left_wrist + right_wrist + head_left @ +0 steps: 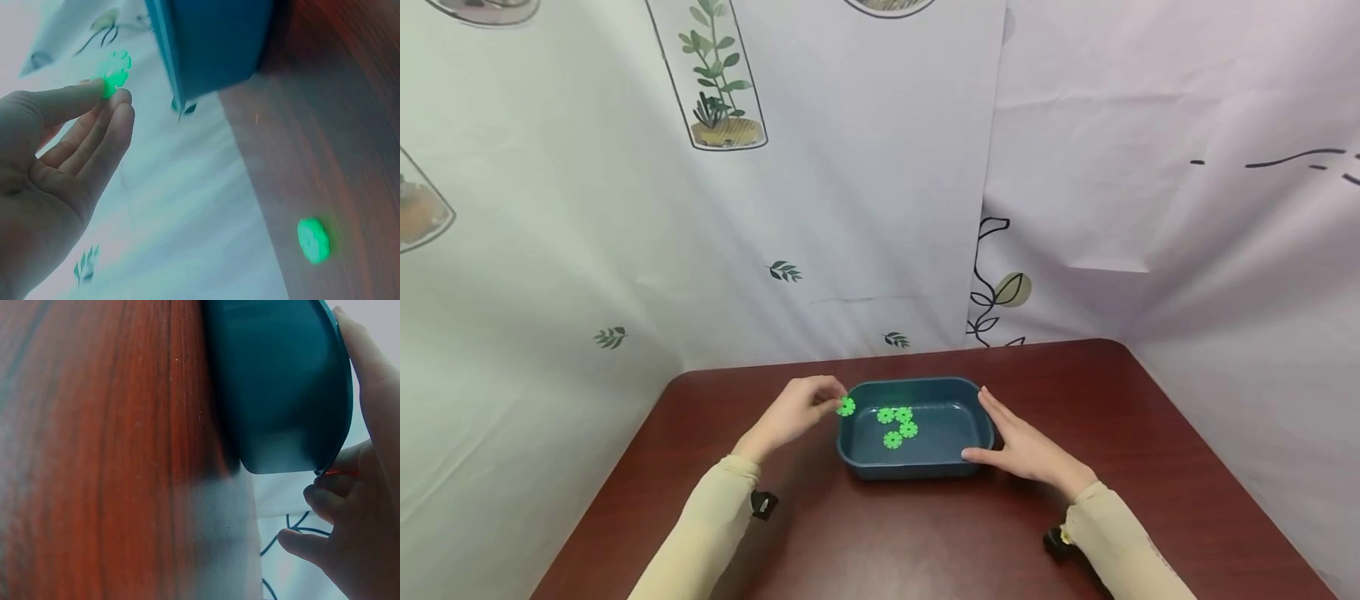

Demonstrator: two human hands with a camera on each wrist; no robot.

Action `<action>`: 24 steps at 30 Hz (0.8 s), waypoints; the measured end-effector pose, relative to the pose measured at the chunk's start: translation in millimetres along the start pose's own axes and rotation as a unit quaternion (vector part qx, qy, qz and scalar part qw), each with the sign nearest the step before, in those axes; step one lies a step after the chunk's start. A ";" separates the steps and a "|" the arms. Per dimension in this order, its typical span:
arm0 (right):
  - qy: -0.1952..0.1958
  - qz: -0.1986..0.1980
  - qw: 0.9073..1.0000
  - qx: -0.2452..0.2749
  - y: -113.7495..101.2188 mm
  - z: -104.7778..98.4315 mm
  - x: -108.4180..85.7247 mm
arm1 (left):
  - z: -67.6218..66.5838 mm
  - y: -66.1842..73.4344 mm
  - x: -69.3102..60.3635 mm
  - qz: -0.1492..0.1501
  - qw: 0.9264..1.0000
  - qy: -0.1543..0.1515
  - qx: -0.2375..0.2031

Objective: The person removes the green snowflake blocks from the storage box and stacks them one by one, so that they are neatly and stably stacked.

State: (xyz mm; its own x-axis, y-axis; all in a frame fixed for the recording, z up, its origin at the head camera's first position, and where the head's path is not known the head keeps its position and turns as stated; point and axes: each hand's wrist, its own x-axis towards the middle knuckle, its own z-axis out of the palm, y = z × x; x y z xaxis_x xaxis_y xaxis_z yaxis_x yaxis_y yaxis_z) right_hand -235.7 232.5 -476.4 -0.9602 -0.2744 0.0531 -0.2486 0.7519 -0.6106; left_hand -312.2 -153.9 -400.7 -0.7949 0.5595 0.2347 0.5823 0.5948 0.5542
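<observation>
My left hand (793, 415) pinches a green flower-shaped plastic disc (846, 407) between thumb and fingertips, at the left rim of a dark blue tray (865, 470). The left wrist view shows the same disc (117, 74) upright at the fingertips, apart from the tray's wall (215, 50). Several similar green discs (892, 439) lie inside the tray, left of its middle. At the tray's right end, my right hand (1026, 446) rests on the rim, thumb near the front corner and fairly straight fingers toward the back corner.
On the dark red wooden table (910, 533), another green piece (313, 240) lies near the left hand in the left wrist view; the head view does not show it. A white printed cloth (880, 208) hangs behind the table and along both sides.
</observation>
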 end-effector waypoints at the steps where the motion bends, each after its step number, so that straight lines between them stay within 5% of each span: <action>1: 0.000 0.000 1.000 0.000 -0.2 -0.2 0.2 | -4.2 -2.0 -4.0 -0.002 1.000 0.010 -0.002; 12: 0.003 -0.005 1.000 -0.003 -0.5 -1.6 -0.8 | -39.1 -17.3 -59.7 -0.059 0.988 0.144 -0.020; 18: 0.003 -0.012 1.000 -0.003 -0.2 -0.7 -1.2 | -38.9 -31.3 -80.0 -0.092 0.977 0.193 -0.012; 24: 0.000 -0.011 1.000 -0.007 -0.6 -1.4 -1.4 | -31.4 -40.7 -87.6 -0.109 0.969 0.216 -0.051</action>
State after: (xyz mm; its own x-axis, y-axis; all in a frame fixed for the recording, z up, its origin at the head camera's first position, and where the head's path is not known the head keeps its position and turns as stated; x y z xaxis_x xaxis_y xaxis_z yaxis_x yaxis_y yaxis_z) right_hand -234.4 233.3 -475.0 -0.9545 -0.2908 0.0656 -0.2709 0.7542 -0.5981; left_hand -271.6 -245.2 -418.8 -0.9069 0.1202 0.4038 0.3904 0.5997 0.6985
